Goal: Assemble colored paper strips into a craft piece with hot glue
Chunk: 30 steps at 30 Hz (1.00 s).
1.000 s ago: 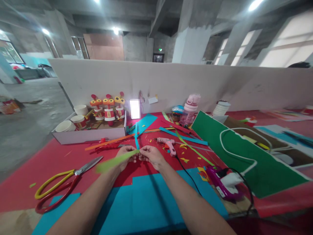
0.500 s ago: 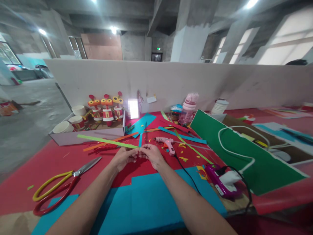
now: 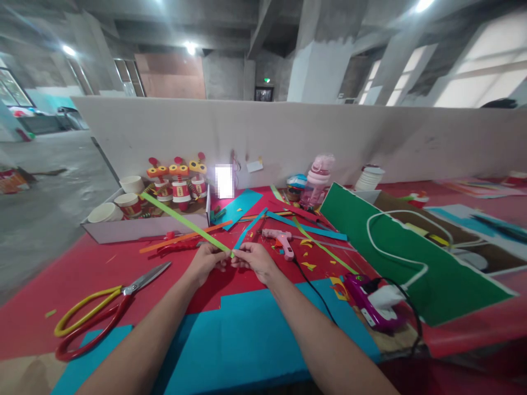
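My left hand (image 3: pixel 208 259) pinches the near end of a lime-green paper strip (image 3: pixel 181 220), whose far end points up and left over the cardboard box. A narrow blue paper strip (image 3: pixel 249 229) runs up and right from my right hand (image 3: pixel 256 260), whose thumb and fingers are closed on its near end. The two strips meet at my fingertips in a V; how they are joined there is hidden by the fingers. Right of my hands a pink hot glue gun (image 3: pixel 280 241) lies on the red tabletop. Large scissors (image 3: pixel 125 293) with yellow and red handles lie to the left.
Paper-cup figures (image 3: pixel 180 186) and white cups stand in a cardboard box (image 3: pixel 148 230). Blue sheets (image 3: pixel 263 329) cover the near edge. A purple power strip (image 3: pixel 370 307) and a green-sided box (image 3: pixel 395 263) are at right. A pink bottle (image 3: pixel 317 184) stands by the partition.
The green strip's far end has swung up and away, and the blue strip now slants to the right instead of pointing straight ahead. Both hands stay close together.
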### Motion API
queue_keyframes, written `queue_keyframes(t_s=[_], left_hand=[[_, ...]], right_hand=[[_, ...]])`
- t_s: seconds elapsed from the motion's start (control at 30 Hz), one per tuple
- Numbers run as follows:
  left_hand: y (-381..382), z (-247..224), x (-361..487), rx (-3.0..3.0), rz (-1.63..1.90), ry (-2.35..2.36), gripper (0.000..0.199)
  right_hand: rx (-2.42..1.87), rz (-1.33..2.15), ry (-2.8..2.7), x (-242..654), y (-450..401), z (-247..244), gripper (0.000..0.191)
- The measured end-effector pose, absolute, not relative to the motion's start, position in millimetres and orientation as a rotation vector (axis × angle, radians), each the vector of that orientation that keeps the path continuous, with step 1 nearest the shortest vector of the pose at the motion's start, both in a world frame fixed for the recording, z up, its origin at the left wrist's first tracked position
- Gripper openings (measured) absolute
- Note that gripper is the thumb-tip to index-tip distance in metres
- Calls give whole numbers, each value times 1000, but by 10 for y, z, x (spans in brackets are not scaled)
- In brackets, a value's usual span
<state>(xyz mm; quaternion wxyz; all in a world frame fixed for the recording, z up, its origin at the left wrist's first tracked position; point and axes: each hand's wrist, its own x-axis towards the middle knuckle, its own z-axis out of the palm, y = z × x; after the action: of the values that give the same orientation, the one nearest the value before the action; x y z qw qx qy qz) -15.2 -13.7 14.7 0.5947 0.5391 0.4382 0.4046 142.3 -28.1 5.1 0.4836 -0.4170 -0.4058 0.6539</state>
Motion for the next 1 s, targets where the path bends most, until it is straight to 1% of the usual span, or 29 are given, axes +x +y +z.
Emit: queue_keyframes(t_s=[0.2, 0.4, 0.73, 1.0], left_hand=[[-134, 148, -166, 1176, 986, 1060, 27], [-157, 180, -150, 1184, 992, 1075, 26], [-176, 163, -132, 1254, 938, 993, 26], [-180, 186, -151, 1235, 941, 926, 24]], right_hand=[[-1013, 1575, -911, 1394, -278, 54, 33], [-1003, 1583, -955, 1401, -298, 90, 34], [-1032, 1365, -984, 1372, -268, 62, 32], [-939, 1546, -917, 1413, -251, 29, 32]])
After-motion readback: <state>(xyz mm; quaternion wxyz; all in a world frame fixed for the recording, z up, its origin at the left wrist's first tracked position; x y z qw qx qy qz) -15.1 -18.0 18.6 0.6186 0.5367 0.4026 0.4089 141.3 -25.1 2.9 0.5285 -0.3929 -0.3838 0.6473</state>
